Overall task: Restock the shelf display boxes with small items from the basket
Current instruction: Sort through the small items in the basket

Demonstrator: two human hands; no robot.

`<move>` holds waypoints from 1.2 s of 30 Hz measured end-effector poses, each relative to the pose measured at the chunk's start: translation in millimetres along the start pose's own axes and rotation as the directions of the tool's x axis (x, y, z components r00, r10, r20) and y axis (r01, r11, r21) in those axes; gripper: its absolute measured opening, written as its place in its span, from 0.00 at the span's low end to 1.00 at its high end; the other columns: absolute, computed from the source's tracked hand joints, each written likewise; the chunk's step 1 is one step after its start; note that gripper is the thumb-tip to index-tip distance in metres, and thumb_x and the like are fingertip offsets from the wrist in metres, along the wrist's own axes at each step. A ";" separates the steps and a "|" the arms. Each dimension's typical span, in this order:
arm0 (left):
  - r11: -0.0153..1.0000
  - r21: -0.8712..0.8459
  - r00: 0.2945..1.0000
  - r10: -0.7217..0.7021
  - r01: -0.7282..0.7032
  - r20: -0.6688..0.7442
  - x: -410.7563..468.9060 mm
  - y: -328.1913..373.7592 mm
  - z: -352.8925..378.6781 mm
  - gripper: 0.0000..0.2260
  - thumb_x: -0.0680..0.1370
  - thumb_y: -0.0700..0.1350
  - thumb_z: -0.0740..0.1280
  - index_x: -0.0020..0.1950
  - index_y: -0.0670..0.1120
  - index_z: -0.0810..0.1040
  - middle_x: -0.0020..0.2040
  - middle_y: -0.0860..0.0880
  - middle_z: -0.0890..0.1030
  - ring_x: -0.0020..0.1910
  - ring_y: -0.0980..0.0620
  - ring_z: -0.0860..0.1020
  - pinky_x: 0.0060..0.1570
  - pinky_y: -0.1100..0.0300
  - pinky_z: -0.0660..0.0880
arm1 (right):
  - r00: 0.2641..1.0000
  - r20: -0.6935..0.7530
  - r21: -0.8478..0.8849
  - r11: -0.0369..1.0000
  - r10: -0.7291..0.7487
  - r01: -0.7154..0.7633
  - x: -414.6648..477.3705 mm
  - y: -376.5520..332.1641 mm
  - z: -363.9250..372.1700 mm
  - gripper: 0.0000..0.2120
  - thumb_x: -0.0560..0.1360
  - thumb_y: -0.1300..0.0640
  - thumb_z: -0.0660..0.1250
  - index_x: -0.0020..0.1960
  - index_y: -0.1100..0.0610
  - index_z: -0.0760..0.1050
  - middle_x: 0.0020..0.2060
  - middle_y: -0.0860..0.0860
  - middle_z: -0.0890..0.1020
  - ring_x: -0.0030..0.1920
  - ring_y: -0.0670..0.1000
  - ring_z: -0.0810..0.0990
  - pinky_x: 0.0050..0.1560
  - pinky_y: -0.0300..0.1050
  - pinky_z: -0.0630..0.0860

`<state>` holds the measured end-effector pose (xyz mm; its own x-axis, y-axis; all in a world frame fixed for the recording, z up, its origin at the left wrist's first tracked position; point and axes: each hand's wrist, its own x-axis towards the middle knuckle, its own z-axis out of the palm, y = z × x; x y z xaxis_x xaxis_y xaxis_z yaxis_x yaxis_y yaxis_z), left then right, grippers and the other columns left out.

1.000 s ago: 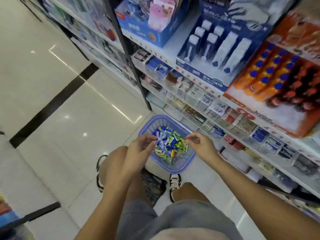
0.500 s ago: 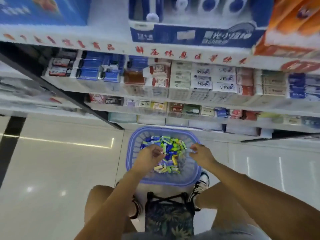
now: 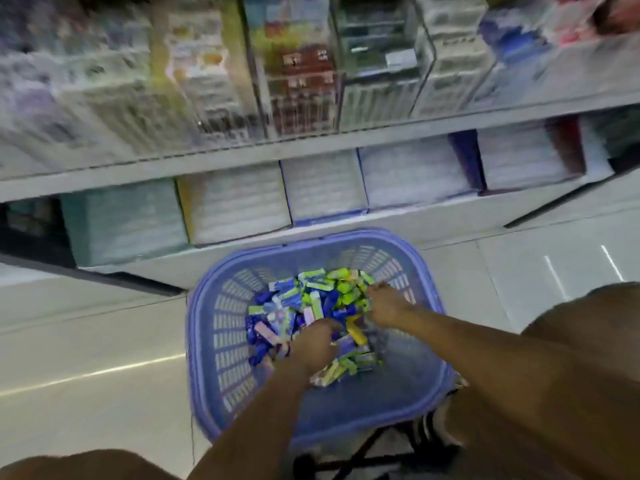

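We look down on a blue basket (image 3: 207, 341) on the floor (image 3: 86, 341), the shelf (image 3: 242, 161) at 12 o'clock. Small wrapped items (image 3: 311, 292) lie inside. Our left hand (image 3: 313, 344) sits in the pile at 6 o'clock, right hand (image 3: 384, 306) at 3 o'clock. The picture is blurred, so we cannot tell whether either hand's fingers grip anything.

I squat on a pale glossy tiled floor (image 3: 86, 341), its thin grout lines running off to the left. A long streak of reflected light (image 3: 104, 370) lies across the tiles on my left, and two short bright streaks (image 3: 554, 275) show on my right. My bare right knee (image 3: 588, 306) rises at the right edge and my bare left knee (image 3: 69, 465) fills the bottom left corner. A black-and-white sneaker (image 3: 436, 427) sits beside some crossed black bars (image 3: 363, 455), too blurred to identify.
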<state>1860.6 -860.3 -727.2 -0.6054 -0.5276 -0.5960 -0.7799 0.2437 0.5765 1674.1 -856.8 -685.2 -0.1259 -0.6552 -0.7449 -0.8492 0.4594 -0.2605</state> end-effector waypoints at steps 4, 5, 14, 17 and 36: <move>0.960 0.241 0.987 0.120 -0.142 0.105 21.3 -10.8 38.5 0.26 0.76 0.47 0.65 0.74 0.47 0.64 0.74 0.46 0.63 0.72 0.45 0.61 0.67 0.53 0.65 | 0.998 -0.056 -0.058 0.998 -0.007 0.004 19.3 15.7 30.3 0.29 0.75 0.54 0.65 0.71 0.61 0.60 0.66 0.62 0.69 0.65 0.61 0.71 0.63 0.49 0.69; 0.944 0.294 0.985 0.114 -0.148 0.128 23.2 -13.3 44.4 0.29 0.77 0.48 0.65 0.76 0.48 0.60 0.77 0.48 0.58 0.75 0.45 0.56 0.71 0.52 0.61 | 0.998 -0.065 -0.093 0.995 -0.024 0.018 20.6 18.2 36.0 0.29 0.75 0.53 0.65 0.71 0.61 0.60 0.66 0.62 0.69 0.64 0.61 0.71 0.62 0.50 0.70; 0.951 0.299 0.996 0.071 -0.084 0.053 31.1 -2.0 42.9 0.18 0.75 0.36 0.63 0.64 0.39 0.72 0.67 0.41 0.71 0.62 0.42 0.69 0.55 0.52 0.69 | 0.984 0.173 -0.541 0.831 -0.036 0.126 1.5 12.2 55.6 0.21 0.76 0.59 0.66 0.67 0.62 0.69 0.67 0.59 0.70 0.66 0.58 0.70 0.65 0.51 0.70; 0.924 0.382 0.999 0.015 -0.002 -0.032 35.1 11.0 37.2 0.10 0.77 0.38 0.62 0.57 0.40 0.75 0.56 0.40 0.77 0.53 0.41 0.75 0.46 0.52 0.72 | 0.968 0.249 -0.671 0.727 0.036 0.145 -18.4 13.0 68.0 0.23 0.78 0.58 0.62 0.71 0.60 0.64 0.70 0.57 0.66 0.69 0.59 0.66 0.67 0.56 0.68; 0.611 0.679 0.880 0.462 -0.407 0.111 133.5 17.3 48.0 0.27 0.75 0.56 0.62 0.71 0.44 0.68 0.72 0.48 0.66 0.68 0.47 0.63 0.69 0.54 0.59 | 0.887 0.439 -0.603 0.779 0.143 0.173 -10.8 26.2 68.1 0.22 0.80 0.56 0.57 0.72 0.61 0.62 0.71 0.58 0.66 0.68 0.60 0.68 0.65 0.56 0.67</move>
<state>1758.6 -887.4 -823.6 -0.9105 -0.2612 -0.3206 -0.3386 0.9160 0.2154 1688.1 -796.8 -725.9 -0.0077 -0.2519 -0.9677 -0.9924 -0.1173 0.0385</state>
